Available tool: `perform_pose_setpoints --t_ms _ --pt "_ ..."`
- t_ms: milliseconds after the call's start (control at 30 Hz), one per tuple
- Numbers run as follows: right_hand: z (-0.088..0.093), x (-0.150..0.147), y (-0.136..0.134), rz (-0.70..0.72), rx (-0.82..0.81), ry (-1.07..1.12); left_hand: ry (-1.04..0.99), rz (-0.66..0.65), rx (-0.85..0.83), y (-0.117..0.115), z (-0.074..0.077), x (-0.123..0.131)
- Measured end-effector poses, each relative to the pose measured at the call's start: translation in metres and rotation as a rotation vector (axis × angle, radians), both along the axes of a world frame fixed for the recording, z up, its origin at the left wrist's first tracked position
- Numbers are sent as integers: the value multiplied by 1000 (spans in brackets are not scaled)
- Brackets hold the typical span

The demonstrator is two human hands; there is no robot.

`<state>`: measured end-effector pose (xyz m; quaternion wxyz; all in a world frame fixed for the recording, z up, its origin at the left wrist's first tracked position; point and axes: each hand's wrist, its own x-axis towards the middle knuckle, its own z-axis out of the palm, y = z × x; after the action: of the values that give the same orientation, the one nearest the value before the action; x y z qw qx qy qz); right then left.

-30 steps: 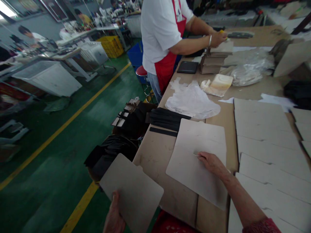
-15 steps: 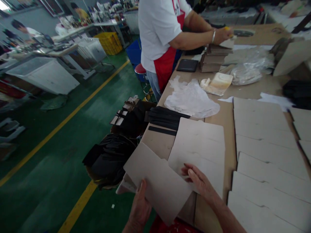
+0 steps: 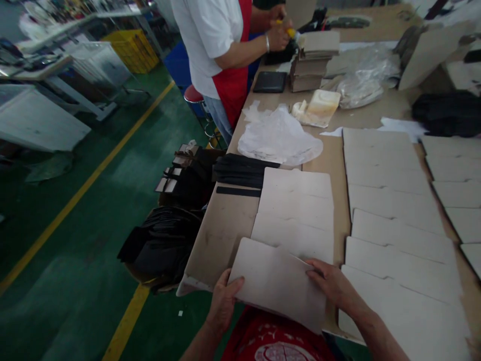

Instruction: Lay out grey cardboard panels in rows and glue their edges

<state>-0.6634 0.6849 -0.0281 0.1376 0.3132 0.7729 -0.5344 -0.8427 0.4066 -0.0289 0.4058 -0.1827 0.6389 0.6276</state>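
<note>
A pale grey board [image 3: 276, 281] lies at the near edge of the brown table [image 3: 221, 225], overlapping a column of similar boards [image 3: 296, 205]. My left hand [image 3: 222, 303] grips its near left edge, fingers curled over it. On its right edge rests my right hand [image 3: 330, 285], fingers pressed onto the board. Further rows of overlapped boards [image 3: 391, 200] cover the table to the right.
A person in a white shirt and red apron [image 3: 221, 55] works at the table's far end beside a stack of boards [image 3: 313, 60]. Black strips [image 3: 242, 173], crumpled plastic [image 3: 278, 138] and a black wallet [image 3: 269, 81] lie on the table. Black material [image 3: 165, 240] sits below the table's left edge.
The board in my left hand came from off the table's left side onto the near end of the column. My right hand drew back from the column and now rests on that board.
</note>
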Motion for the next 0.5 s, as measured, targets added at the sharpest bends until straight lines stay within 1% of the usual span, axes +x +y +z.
perform_pose_setpoints --t_ms 67,133,167,233,300,367,433,500 --pt "-11 3 -4 -12 135 21 133 -247 -162 -4 -5 -5" --pt "-23 5 -12 -56 247 37 272 -440 -323 -5 -7 -8" --pt "-28 6 -15 -72 288 35 323 -506 -391 -4 -8 -9" --pt "-34 7 -20 -80 354 27 393 -591 -487 -2 -10 -10" --pt "-35 8 -23 -71 444 41 443 -623 -518 -2 -11 -9" --pt "-34 10 -25 -60 585 78 505 -596 -503 -4 -12 -7" --pt "-33 14 -31 -83 742 125 595 -493 -456 -7 -13 -4" --pt "-33 18 -42 -129 851 176 713 -386 -407 -10 -15 -1"
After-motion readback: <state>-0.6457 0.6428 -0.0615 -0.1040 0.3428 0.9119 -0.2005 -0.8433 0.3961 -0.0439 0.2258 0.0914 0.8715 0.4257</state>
